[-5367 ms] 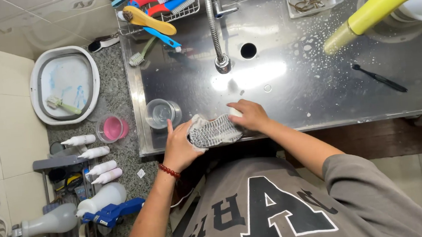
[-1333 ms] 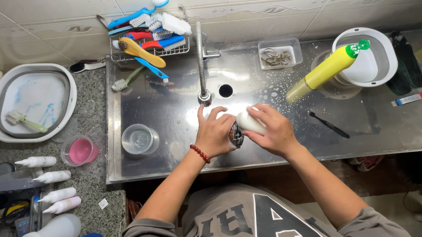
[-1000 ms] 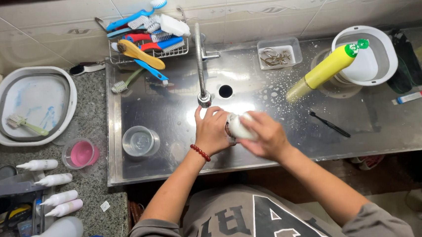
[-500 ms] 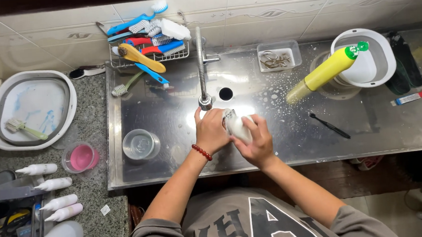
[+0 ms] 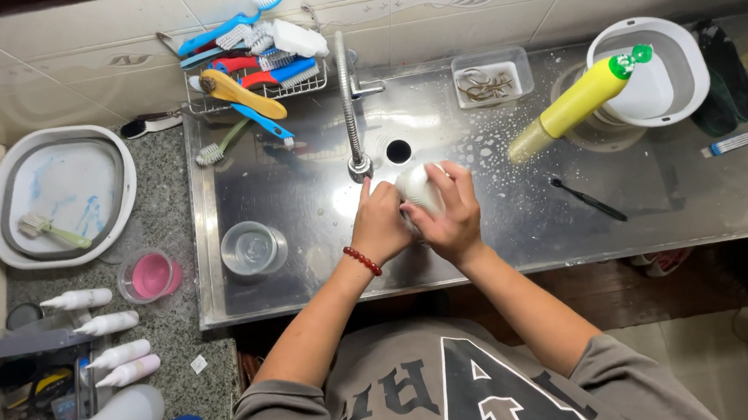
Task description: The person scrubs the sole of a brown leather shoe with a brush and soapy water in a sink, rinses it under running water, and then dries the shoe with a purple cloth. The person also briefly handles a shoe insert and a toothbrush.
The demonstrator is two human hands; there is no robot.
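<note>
Both my hands are wrapped around a small white shoe [image 5: 418, 186] over the steel sink [image 5: 516, 226], just below the faucet head [image 5: 359, 164]. My left hand [image 5: 380, 224], with a red bead bracelet at the wrist, grips the shoe's left side. My right hand [image 5: 449, 216] closes over its right side and top. Most of the shoe is hidden between my fingers; only its rounded white end shows.
A clear cup [image 5: 252, 247] stands left in the sink. A wire rack of coloured brushes [image 5: 250, 65] sits at the back. A yellow bottle [image 5: 577, 104] leans on a white basin [image 5: 649, 68]. A black brush [image 5: 590, 200] lies right. A pink cup [image 5: 150, 276] and white squeeze bottles [image 5: 105, 323] sit on the granite counter.
My hands carried the shoe from the sink's near edge up under the faucet. Over the last second they turned it, so its patterned sole is hidden and its white end faces up.
</note>
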